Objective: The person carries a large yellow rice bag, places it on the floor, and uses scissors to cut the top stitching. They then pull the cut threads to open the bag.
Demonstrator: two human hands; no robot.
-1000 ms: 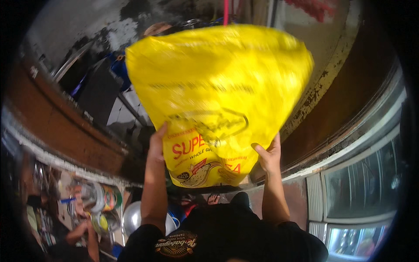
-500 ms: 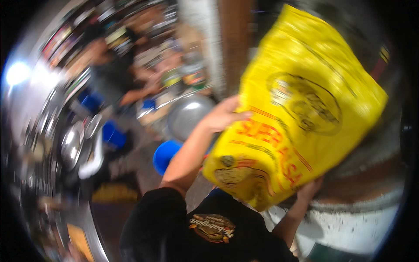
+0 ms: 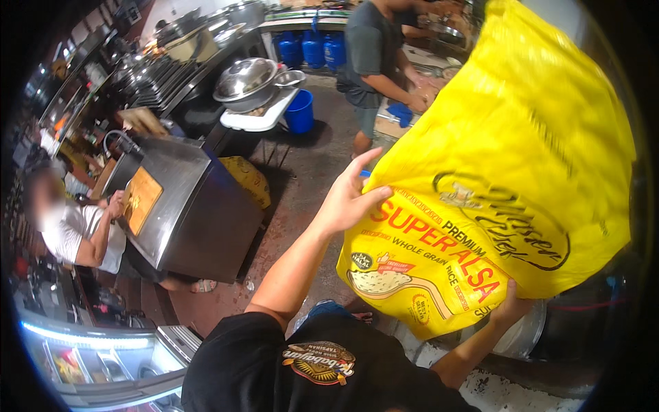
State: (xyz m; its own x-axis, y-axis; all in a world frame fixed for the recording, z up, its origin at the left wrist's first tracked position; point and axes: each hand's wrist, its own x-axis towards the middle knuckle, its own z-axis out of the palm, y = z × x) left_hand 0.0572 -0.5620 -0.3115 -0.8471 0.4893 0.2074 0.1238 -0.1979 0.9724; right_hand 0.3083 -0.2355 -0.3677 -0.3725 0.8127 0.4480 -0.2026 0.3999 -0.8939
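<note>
A big yellow rice sack (image 3: 522, 158) with red and black print fills the right side of the view, tilted up and to the right. My left hand (image 3: 351, 198) grips its left edge, thumb on the front and most fingers behind. My right hand (image 3: 511, 307) holds the lower right edge, its thumb over the front. The sack hides its contents and much of what lies beyond it. Below its bottom corner, part of a round metal vessel (image 3: 525, 333) shows near my right forearm.
A person in dark clothes (image 3: 371, 62) works at a table at the back. On the left, another in white (image 3: 86, 237) handles an orange cutting board (image 3: 143, 202) on a steel counter (image 3: 178, 189). A white table (image 3: 264, 117) with a lidded pan and a blue bucket (image 3: 299, 112) stand beyond.
My view has swung left, bringing the steel counter and the person in white into sight. The sack stays in both my hands and sits a little further right in view.
</note>
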